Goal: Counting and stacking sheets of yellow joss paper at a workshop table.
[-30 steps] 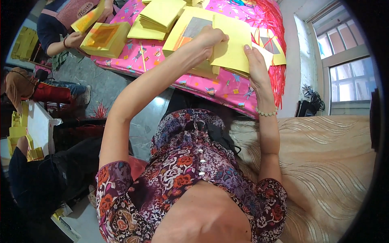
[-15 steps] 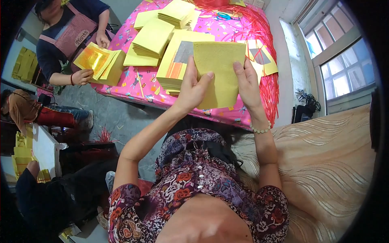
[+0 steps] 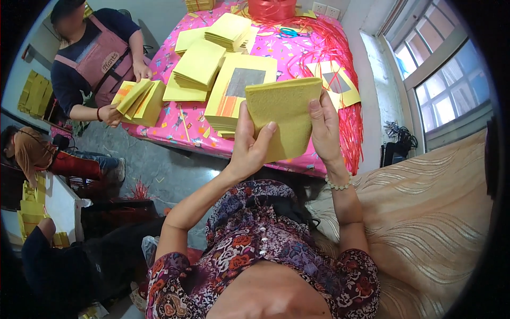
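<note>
Two bare hands on one yellow paper piece (image 3: pixel 284 119), held up just nearer than the grey-panel stack (image 3: pixel 247 82) and off its right side; it covers that stack's near right corner from this view. Left hand (image 3: pixel 251 142): fingers closed on the piece's left edge, thumb pressed flat on the face. Right hand (image 3: pixel 325 127): same grip on the right edge, thumb on the face near the top; fingertips behind the paper hidden, both hands. Piece tilted, top edge slightly bent.

Left of the grey-panel stack: fanned yellow stack (image 3: pixel 199 65). Beyond that one: another yellow stack (image 3: pixel 228 29). Farther left of the grey-panel stack: co-worker, one hand (image 3: pixel 110 115) lifting sheets at a thick yellow block (image 3: pixel 153 103), other hand (image 3: pixel 142 71) near its far edge. Right of the grey-panel stack: flat yellow sheet with a grey panel (image 3: pixel 336 85), red strips (image 3: pixel 348 64) across it. Beyond the grey-panel stack, to the right: teal-handled scissors (image 3: pixel 289 33). Under it: worktop (image 3: pixel 287 57) with pink patterned cover.
</note>
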Demonstrator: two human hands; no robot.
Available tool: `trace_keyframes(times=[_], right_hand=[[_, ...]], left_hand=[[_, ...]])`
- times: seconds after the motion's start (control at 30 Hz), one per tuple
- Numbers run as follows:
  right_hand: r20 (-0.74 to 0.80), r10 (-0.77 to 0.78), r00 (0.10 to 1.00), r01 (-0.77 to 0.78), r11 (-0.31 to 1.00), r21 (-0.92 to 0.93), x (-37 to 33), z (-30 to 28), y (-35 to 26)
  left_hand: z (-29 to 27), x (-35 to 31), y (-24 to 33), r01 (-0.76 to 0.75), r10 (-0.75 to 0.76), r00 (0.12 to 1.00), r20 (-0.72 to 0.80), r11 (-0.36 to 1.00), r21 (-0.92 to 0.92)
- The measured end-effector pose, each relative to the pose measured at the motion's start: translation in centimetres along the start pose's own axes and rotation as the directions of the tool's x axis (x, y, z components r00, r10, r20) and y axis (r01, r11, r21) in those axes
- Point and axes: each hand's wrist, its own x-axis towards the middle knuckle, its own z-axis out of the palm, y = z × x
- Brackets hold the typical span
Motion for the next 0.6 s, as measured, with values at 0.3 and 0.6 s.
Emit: trace_keyframes(times=[0.3,0.6], right_hand=[[-0.034,-0.019,0.999,0.019,1.000,0.015,-0.4,0.4,-0.4],[-0.105,-0.114,0.988,0.110,0.993,-0.044,-0.2,-0.4,0.1]], left_hand=[[0.2,-1.1,0.1,0.050,-0.056,0.998,-0.043,0.991,-0.127],[0.1,-2.0,-0.2,0.080,-0.081,0.997,-0.010,0.991,-0.105]])
